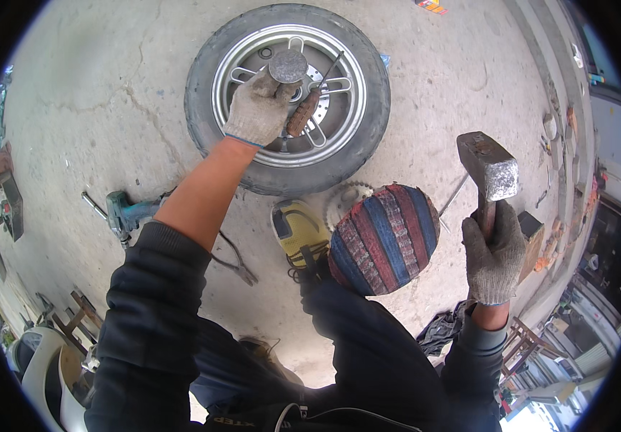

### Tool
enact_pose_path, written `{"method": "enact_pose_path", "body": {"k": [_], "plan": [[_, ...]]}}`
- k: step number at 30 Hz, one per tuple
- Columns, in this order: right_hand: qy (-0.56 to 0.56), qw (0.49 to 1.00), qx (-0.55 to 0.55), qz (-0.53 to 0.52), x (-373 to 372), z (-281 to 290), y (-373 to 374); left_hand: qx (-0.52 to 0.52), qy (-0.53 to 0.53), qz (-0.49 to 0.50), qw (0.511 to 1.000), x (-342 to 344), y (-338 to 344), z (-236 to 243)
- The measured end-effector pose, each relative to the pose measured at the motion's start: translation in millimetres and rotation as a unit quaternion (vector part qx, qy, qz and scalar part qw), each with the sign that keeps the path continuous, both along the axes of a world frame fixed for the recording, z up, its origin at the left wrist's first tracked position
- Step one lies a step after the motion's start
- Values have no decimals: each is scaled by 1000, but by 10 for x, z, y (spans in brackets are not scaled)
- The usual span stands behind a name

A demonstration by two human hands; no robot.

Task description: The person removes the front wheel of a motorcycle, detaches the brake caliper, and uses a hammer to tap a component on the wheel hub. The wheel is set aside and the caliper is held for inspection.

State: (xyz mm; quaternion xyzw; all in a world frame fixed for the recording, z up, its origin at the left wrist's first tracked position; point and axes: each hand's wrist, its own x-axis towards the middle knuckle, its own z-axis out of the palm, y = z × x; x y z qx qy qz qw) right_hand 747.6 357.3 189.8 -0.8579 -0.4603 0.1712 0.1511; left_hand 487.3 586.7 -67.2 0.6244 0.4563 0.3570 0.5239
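Note:
My left hand (260,108), in a pale work glove, is closed around a metal piece with a round, flat, worn top (288,66), upright over the hub of the wheel (290,160). Its lower part is hidden by my fingers. The wheel lies flat, a black tyre on a silver spoked rim with a drilled disc in the middle. Beside that hand a screwdriver (303,113) with a brown ridged handle rests slantwise on the wheel. My gloved right hand (496,253) grips the handle of a heavy hammer (488,165), head raised, well apart from the wheel.
A striped round stool seat (384,240) stands near my yellow shoe (299,229), with a toothed sprocket (344,199) behind it. A teal power tool (127,214) and pliers (236,268) lie left. Dark cloth (445,330) lies right, and a thin rod (454,193) near the hammer.

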Motion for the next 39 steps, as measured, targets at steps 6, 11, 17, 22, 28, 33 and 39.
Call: {"method": "enact_pose_path", "body": {"k": [6,11,17,22,28,33,39], "plan": [[-30,971,110,211,-158,20,559,77,80,31,993,128,-83,-181],[19,985,-10,173,-468,-321,1271,224,117,49,966,166,-73,-193],[-25,965,55,256,-802,-69,1660,188,95,37,977,164,-47,-135],[147,922,301,197,-910,210,1737,121,87,-13,989,135,-44,-102],[-91,958,-126,240,-885,-402,1868,197,211,-13,957,31,29,82],[-50,983,-59,167,-740,-290,1613,140,97,-7,985,52,-64,-32],[-66,988,-50,134,-561,-218,1433,123,-10,-40,992,61,-146,-252]]}}
